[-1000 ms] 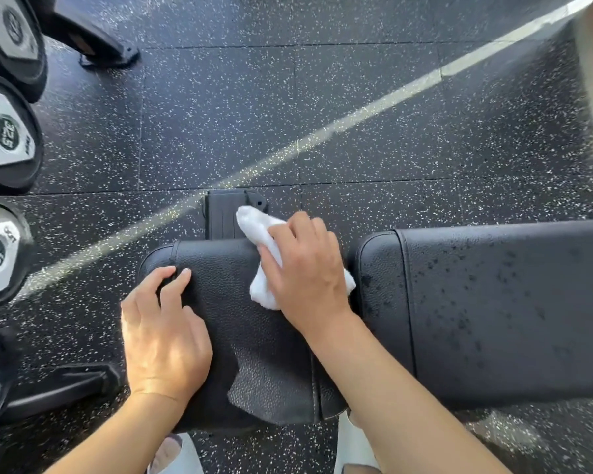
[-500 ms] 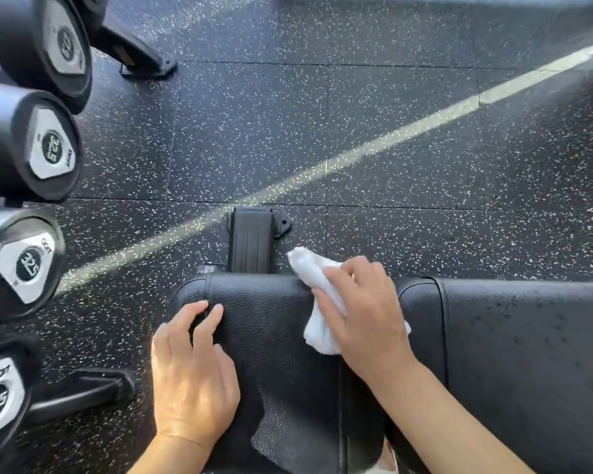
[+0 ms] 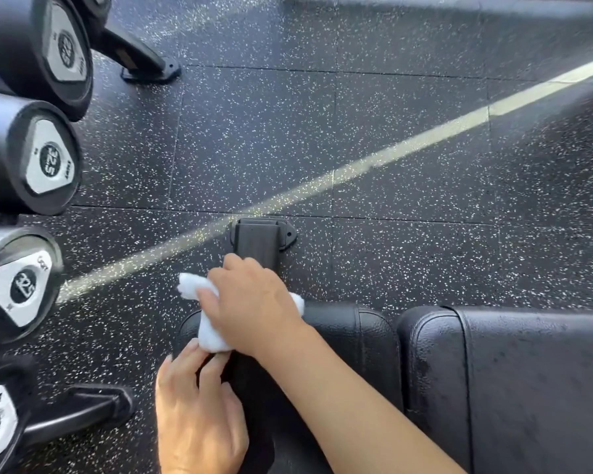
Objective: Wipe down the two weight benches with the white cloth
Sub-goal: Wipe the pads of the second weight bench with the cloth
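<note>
A black padded weight bench runs along the bottom of the view, its short seat pad [image 3: 353, 340] on the left and its long back pad [image 3: 528, 381] on the right, the long pad speckled with droplets. My right hand [image 3: 254, 306] presses a bunched white cloth [image 3: 209, 328] onto the far left corner of the seat pad, fingers curled over it. My left hand [image 3: 196, 415] rests flat on the seat pad's left edge, its fingertips touching the cloth. Only one bench shows.
A rack of black dumbbells [image 3: 45, 159] lines the left edge, with rack feet [image 3: 144, 63] on the speckled rubber floor. The bench's front foot [image 3: 259, 241] juts out just beyond my right hand. A pale line [image 3: 408, 145] crosses the floor diagonally.
My right hand has swept the cloth leftward across the seat pad, from the gap between the pads to the far left corner. The left hand has stayed on the pad's left edge.
</note>
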